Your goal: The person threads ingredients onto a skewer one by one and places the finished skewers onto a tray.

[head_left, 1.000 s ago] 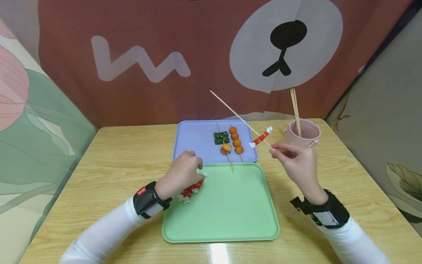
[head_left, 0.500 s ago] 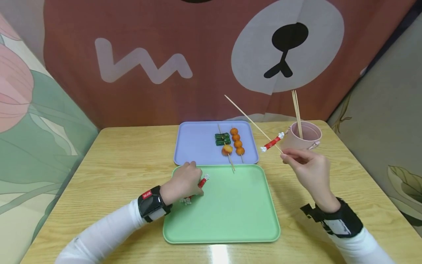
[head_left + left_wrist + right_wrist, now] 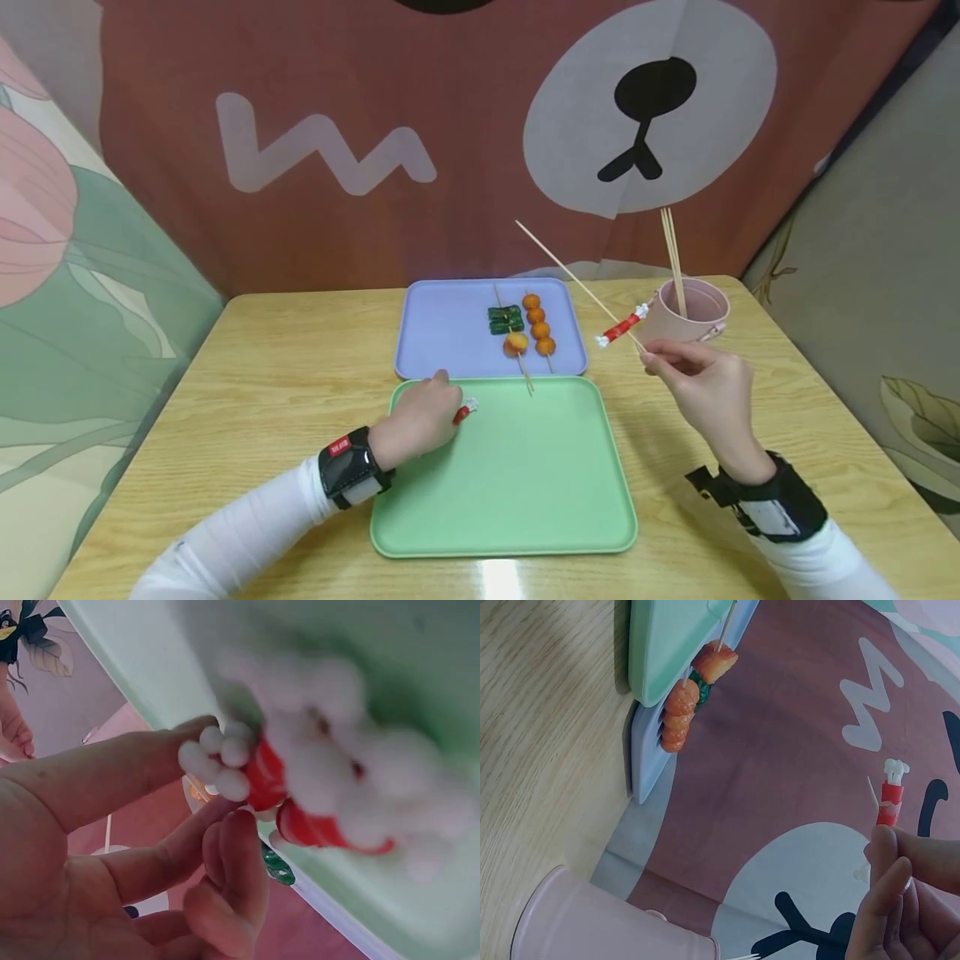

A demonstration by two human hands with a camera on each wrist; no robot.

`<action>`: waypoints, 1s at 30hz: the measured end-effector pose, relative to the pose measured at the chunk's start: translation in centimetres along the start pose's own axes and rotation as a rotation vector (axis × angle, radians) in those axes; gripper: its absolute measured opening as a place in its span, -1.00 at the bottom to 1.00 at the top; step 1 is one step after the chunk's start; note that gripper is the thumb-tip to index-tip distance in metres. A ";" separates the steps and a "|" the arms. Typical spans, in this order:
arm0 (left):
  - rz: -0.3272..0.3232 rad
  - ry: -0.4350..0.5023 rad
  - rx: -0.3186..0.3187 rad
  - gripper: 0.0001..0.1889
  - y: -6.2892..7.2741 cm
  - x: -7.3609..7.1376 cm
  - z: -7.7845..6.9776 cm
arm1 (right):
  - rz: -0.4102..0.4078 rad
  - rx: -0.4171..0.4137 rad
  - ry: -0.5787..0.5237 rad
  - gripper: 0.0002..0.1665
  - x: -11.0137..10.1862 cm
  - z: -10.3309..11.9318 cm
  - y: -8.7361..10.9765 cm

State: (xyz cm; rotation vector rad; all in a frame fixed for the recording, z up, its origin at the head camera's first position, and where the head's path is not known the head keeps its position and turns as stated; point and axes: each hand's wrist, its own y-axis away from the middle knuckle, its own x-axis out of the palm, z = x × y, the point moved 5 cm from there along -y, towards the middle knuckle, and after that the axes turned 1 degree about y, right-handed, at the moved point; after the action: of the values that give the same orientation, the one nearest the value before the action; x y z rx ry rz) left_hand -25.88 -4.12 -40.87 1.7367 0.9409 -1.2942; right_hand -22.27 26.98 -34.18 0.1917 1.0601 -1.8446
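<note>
My right hand (image 3: 701, 396) pinches the lower end of a wooden skewer (image 3: 551, 257) between thumb and fingers. Threaded crosswise on it, close to my fingertips, is a red piece with white knobbly ends (image 3: 624, 326), also in the right wrist view. Over the left side of the green tray (image 3: 540, 492), my left hand (image 3: 420, 423) covers several similar pieces. One red-and-white piece (image 3: 464, 411) pokes out beyond its fingers. In the left wrist view, thumb and fingers close around one piece (image 3: 264, 780); blurred pieces (image 3: 337, 761) lie beside it.
Behind the green tray, a lavender tray (image 3: 442, 333) bears a skewer of orange balls (image 3: 539, 327) and one with green pieces (image 3: 506, 319) and a golden ball (image 3: 515, 343). A pink bucket (image 3: 693, 312) with upright skewers (image 3: 672, 258) stands behind my right hand.
My left hand has come down over the red-and-white pieces and hides most of them. The right hand has shifted right with the skewer, then stayed nearly still.
</note>
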 end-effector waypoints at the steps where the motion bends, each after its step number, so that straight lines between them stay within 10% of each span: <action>1: -0.003 -0.004 0.001 -0.96 0.0 0.0 0.0 | 0.001 0.002 0.003 -0.87 0.0 0.0 0.0; 17: -0.053 0.063 0.020 -0.94 0.0 -0.9 -0.3 | 0.005 0.016 0.009 -0.86 0.3 -0.1 0.1; 30: -0.329 0.317 0.075 -0.93 0.7 -3.6 0.3 | -0.006 -0.018 0.000 -0.86 0.5 -0.2 -0.2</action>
State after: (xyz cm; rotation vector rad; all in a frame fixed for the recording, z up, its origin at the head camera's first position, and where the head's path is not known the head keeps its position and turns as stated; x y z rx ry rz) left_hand -26.18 -5.12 -37.36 1.9397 1.4232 -1.2890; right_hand -22.71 26.81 -34.45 0.1784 1.0776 -1.8401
